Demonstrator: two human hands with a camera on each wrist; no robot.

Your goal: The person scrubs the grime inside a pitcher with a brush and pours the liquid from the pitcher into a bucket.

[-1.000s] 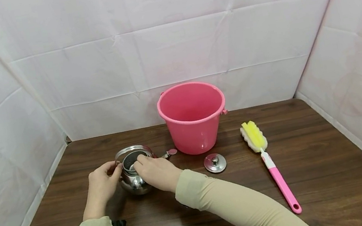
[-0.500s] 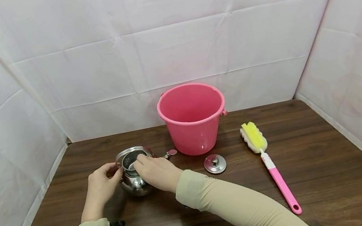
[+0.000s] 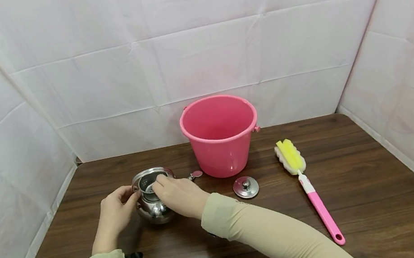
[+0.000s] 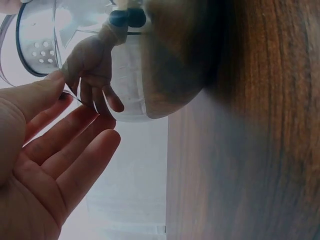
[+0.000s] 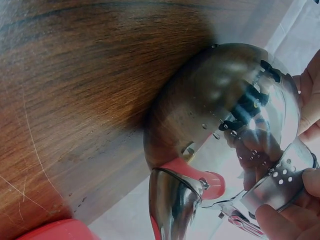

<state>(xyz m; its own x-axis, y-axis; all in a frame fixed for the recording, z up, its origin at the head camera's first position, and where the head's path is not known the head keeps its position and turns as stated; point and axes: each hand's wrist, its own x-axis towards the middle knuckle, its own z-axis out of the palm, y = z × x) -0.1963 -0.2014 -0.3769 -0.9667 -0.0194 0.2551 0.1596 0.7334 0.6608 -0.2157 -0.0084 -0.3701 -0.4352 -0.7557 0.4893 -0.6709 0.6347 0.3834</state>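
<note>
Kettle | left fingers pinch its side | right fingers grip strainer

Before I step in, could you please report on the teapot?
Left hand holds teapot; right hand pinches its strainer; lid off; pink bucket near spout.

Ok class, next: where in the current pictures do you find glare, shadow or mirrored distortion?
Head view: pale sheen low on the table, soft shadow below the right sleeve; left wrist view: the kettle mirrors the left hand, smaller and warped; right wrist view: white glare on the kettle near small droplets.
</note>
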